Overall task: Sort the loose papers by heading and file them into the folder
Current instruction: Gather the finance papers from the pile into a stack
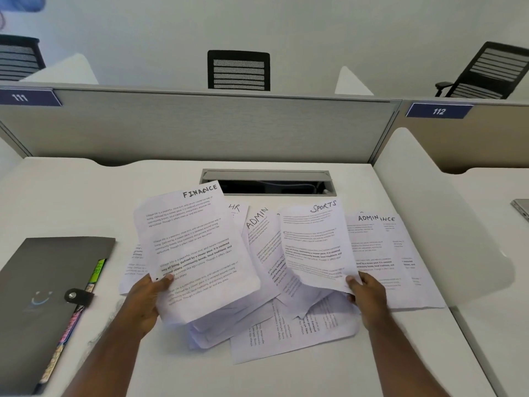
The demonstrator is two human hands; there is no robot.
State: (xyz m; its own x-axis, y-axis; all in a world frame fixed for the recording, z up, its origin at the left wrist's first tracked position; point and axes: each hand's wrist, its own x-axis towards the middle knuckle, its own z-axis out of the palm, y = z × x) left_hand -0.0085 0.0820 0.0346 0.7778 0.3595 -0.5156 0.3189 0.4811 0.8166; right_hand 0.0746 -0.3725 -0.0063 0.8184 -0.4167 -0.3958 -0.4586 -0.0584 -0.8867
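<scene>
I see the white surface filling the lower two thirds of the frame, with a grey partition across the top behind it. At lower left lies the dark grey folder, closed by a snap strap, with coloured tabs poking out along its right edge. It sits well apart from the papers.

In the centre I have a loose heap of papers spread on the surface, overlapping at all angles. Sheets headed HR and ADMIN show in the middle, and another ADMIN sheet lies flat at centre right, partly covering one more sheet at its right.

My left hand holds the FINANCE sheet, tilted up off the heap at centre left; the thumb lies on the front near the lower left corner and the fingers are curled behind, where I cannot see them. My right hand grips the SPORTS sheet at its lower right corner, thumb on top, fingers tucked under, and the sheet stands raised and slightly bent right of centre.

A cable slot with its flap open sits in the surface just above the papers. Labels 111 and 112 mark the partition at upper left and upper right.
</scene>
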